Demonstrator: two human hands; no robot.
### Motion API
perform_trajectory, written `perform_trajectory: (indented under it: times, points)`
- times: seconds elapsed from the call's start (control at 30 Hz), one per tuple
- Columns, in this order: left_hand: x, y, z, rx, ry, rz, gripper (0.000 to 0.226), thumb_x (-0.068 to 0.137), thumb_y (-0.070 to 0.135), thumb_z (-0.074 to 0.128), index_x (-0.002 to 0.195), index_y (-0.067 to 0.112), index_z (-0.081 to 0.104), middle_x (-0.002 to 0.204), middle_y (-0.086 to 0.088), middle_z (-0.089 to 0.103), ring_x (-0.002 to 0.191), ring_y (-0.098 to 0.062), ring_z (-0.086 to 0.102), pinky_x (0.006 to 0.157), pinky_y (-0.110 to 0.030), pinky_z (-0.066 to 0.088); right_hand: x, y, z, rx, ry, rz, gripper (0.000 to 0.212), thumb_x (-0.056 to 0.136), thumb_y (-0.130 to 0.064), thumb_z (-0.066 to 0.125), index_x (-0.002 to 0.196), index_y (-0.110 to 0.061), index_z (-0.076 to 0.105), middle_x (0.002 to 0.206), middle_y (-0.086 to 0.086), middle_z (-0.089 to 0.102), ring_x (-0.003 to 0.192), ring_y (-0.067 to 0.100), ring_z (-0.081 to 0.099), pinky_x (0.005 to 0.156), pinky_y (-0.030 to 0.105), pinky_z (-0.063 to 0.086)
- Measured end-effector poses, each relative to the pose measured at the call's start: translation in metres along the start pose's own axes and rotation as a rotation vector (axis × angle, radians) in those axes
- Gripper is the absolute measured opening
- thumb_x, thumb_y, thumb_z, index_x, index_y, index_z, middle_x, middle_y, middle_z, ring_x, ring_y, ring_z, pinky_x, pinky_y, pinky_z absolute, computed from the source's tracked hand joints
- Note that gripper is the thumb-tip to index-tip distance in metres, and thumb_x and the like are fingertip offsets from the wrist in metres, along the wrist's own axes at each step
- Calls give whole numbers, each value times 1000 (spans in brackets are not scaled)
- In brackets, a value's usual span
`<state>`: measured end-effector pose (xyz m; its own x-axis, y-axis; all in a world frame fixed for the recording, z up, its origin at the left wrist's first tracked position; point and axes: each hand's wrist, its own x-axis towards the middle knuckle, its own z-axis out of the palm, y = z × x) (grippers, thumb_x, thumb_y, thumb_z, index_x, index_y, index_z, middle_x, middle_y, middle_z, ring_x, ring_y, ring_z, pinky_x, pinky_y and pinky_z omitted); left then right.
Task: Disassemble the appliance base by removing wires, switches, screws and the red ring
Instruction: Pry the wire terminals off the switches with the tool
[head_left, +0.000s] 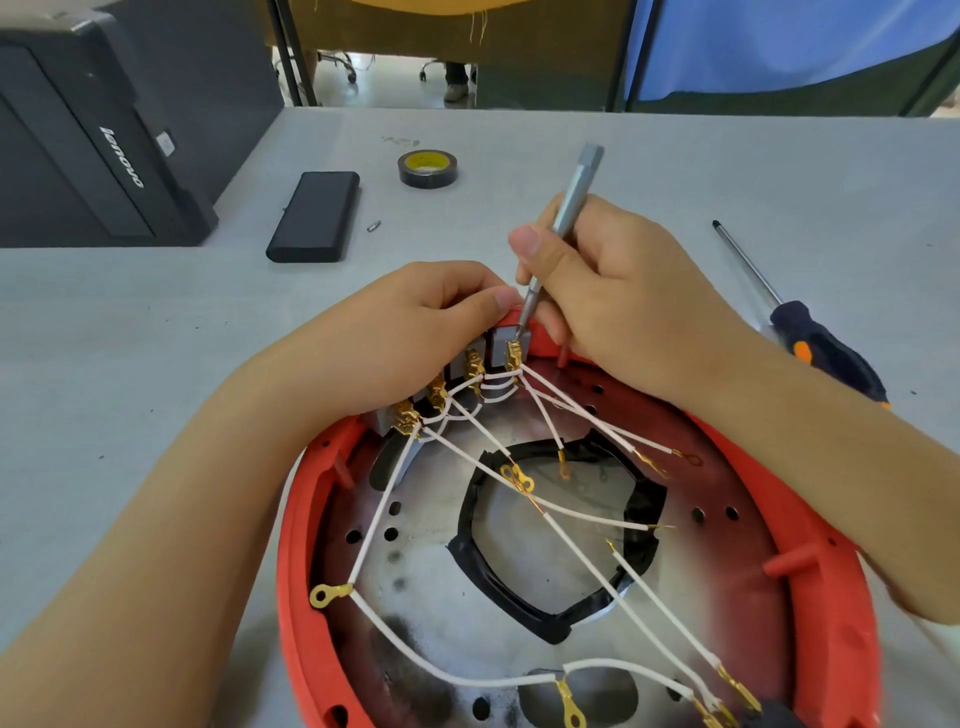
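Partly, the grey switches (511, 349) are hidden behind the left hand (415, 332), which is curled round them at the far rim of the red ring (831, 597). A slim metal bit (563, 223) is pinched in the right hand (618, 301), its tip at a brass terminal. White wires (587, 561) fan over the scorched plate (441, 587), cut off below. Tape (427, 168) and a screwdriver (826, 348) lie on the table (130, 322).

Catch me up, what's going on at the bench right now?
A person is taking apart a red appliance base on the grey table. The right hand holds a slim metal driver, its tip at a brass terminal on the rightmost grey switch. The left hand grips the row of switches. The switches sit at the base's rim, white wires attached. A screwdriver lies unused to the right.
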<state>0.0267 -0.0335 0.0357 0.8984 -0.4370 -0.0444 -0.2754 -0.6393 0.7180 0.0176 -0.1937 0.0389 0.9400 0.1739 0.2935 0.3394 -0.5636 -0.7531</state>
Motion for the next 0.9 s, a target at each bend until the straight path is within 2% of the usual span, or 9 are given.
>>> perform_trajectory:
  times: [0.07, 0.2, 0.37, 0.47, 0.53, 0.6, 0.83, 0.9]
  points:
    - [0, 0, 0, 0, 0, 3, 30, 94, 49, 39, 98, 33, 64, 97, -14, 68, 89, -35, 63, 78, -46, 52, -2, -1, -1, 86, -7, -52, 22, 100, -29, 45, 82, -18, 50, 49, -18, 54, 46, -2, 52, 50, 11, 37]
    - [1, 0, 0, 3, -7, 12, 32, 95, 47, 38, 101, 30, 64, 101, -13, 68, 94, -33, 63, 85, -47, 51, 0, -1, 1, 40, -65, -108, 22, 101, -27, 42, 79, -25, 45, 50, -22, 53, 48, -2, 52, 51, 11, 38]
    - [1, -1, 0, 2, -4, 13, 32, 97, 44, 37, 103, 28, 64, 101, -9, 69, 95, -32, 64, 84, -47, 52, 0, -1, 3, -7, -109, -156, 24, 101, -24, 42, 78, -27, 42, 50, -29, 53, 49, -6, 53, 51, 9, 37]
    - [0, -1, 0, -5, -6, 9, 30, 97, 43, 37, 103, 31, 64, 102, -9, 70, 97, -33, 64, 87, -49, 51, 4, -1, 4, -2, -92, -108, 23, 101, -30, 42, 78, -27, 45, 55, -16, 57, 54, 1, 57, 55, 16, 45]
    - [1, -1, 0, -6, -3, 5, 30, 97, 42, 37, 104, 30, 64, 103, -10, 69, 98, -33, 63, 87, -49, 51, 8, -2, 5, -21, -95, -52, 23, 100, -34, 42, 78, -26, 47, 65, -10, 59, 66, 9, 63, 71, 36, 54]
    - [1, -1, 0, -11, -6, 5, 31, 98, 41, 38, 104, 26, 64, 103, -12, 69, 97, -34, 63, 86, -49, 51, 10, -3, 6, -46, -101, -18, 26, 100, -36, 42, 77, -26, 48, 64, -11, 58, 69, 10, 64, 78, 43, 53]
    - [2, -2, 0, -17, -16, 14, 30, 98, 40, 38, 104, 27, 64, 104, -13, 68, 98, -34, 63, 87, -49, 50, 13, -5, 7, -118, -79, -10, 30, 100, -39, 41, 72, -29, 46, 57, -16, 56, 66, 2, 61, 72, 30, 50]
    - [2, -2, 0, -23, -24, 15, 31, 98, 39, 38, 105, 24, 63, 104, -15, 68, 97, -35, 63, 86, -50, 50, 14, -5, 7, -133, -80, -18, 31, 100, -39, 40, 71, -29, 45, 60, -14, 56, 68, 4, 61, 73, 32, 50]
